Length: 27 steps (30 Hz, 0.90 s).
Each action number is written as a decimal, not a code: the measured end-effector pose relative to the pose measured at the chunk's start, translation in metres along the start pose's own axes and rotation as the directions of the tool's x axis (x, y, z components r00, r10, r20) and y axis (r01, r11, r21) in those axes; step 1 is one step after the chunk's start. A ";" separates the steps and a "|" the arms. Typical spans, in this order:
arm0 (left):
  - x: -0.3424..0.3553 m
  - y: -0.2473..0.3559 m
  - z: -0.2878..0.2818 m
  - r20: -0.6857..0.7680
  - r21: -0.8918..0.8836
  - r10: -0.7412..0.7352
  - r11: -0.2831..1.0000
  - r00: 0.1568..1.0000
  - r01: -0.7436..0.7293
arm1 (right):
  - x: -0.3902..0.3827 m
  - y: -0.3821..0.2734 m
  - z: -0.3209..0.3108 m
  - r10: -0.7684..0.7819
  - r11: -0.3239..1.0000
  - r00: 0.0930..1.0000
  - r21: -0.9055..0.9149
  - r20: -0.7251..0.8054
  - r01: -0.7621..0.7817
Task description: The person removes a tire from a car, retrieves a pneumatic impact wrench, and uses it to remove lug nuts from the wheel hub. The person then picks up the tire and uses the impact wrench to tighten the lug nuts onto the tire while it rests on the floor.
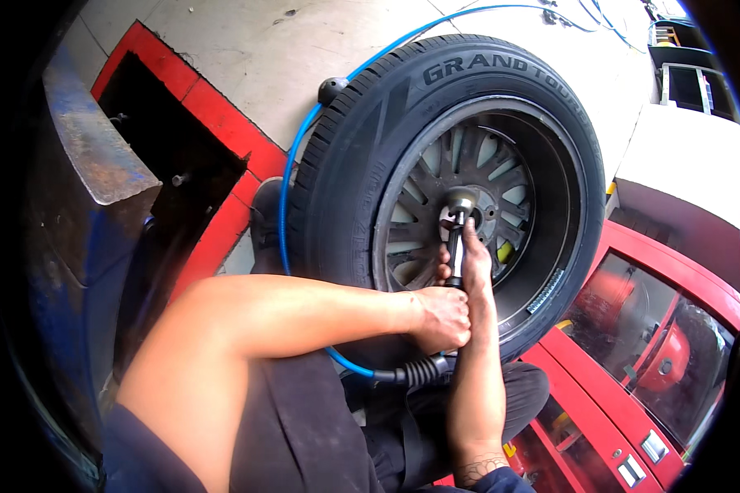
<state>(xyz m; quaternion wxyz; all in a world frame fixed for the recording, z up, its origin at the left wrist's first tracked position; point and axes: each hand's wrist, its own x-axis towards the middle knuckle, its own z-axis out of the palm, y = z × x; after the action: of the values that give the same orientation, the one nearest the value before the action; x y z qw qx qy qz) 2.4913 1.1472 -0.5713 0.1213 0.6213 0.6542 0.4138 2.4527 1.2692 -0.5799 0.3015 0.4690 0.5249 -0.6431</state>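
Observation:
A black tyre on a dark spoked rim (563, 148) stands tilted in front of me, its hollow inner side facing me. An air grinder (458, 238) with a round metallic head reaches into the rim, its head at the hub (483, 201). Whether the head touches the hub I cannot tell. My right hand (475, 259) wraps round the grinder's body. Lower down, my left hand (442, 319) is closed round its rear end, which the fingers hide. Just below that hand, a black ribbed sleeve (426, 371) ends a blue air hose (284, 197).
The hose bends round the tyre's left side, past a dark round piece (331, 90). A red-edged dark opening (193, 177) lies in the floor at left, beside a worn metal block (99, 156). At right stands a red cabinet (584, 370) with clear panels. Dark trays (695, 86) lie beyond.

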 end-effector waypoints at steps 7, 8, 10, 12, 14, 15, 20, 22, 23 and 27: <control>-0.003 0.003 0.000 0.028 -0.011 -0.007 1.000 1.000 0.007 | 0.006 0.004 -0.003 0.004 1.000 1.000 -0.011 0.023 -0.004; -0.002 -0.002 0.005 -0.071 -0.010 0.003 1.000 0.997 -0.003 | 0.008 0.000 -0.004 0.018 1.000 1.000 -0.002 0.020 -0.018; 0.001 -0.003 0.003 -0.046 -0.010 0.012 1.000 0.999 -0.013 | 0.008 -0.003 -0.011 -0.005 1.000 1.000 0.009 0.016 0.005; -0.001 0.002 -0.002 0.065 -0.015 -0.001 1.000 0.998 0.002 | 0.001 0.006 -0.013 -0.015 0.999 1.000 -0.034 -0.014 0.015; 0.001 0.008 -0.005 0.144 -0.021 -0.009 1.000 0.990 0.012 | -0.002 0.011 -0.010 -0.018 1.000 1.000 -0.024 -0.007 0.017; 0.004 0.009 -0.004 0.132 -0.025 -0.006 1.000 0.991 0.010 | -0.001 0.009 -0.011 -0.021 1.000 1.000 -0.019 -0.011 0.021; 0.000 0.000 0.009 -0.026 -0.027 0.030 0.999 0.999 -0.031 | 0.000 0.005 -0.025 -0.064 0.997 0.997 0.037 -0.039 0.066; 0.000 -0.002 0.010 0.000 -0.026 0.029 0.999 1.000 -0.029 | 0.006 0.008 -0.029 -0.072 0.997 0.997 0.028 -0.018 0.072; 0.000 -0.001 0.009 0.013 -0.026 0.033 0.999 0.999 -0.032 | 0.007 0.009 -0.032 -0.077 0.997 0.997 0.025 -0.011 0.077; 0.000 -0.001 0.010 -0.013 -0.042 0.020 0.999 1.000 -0.021 | 0.008 0.010 -0.028 -0.046 0.998 0.998 0.038 0.036 0.044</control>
<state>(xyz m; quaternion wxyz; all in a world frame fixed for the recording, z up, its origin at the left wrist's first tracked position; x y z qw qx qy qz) 2.4978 1.1514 -0.5781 0.1261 0.6227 0.6396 0.4327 2.4669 1.2945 -0.5914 0.2879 0.4505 0.5176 -0.6680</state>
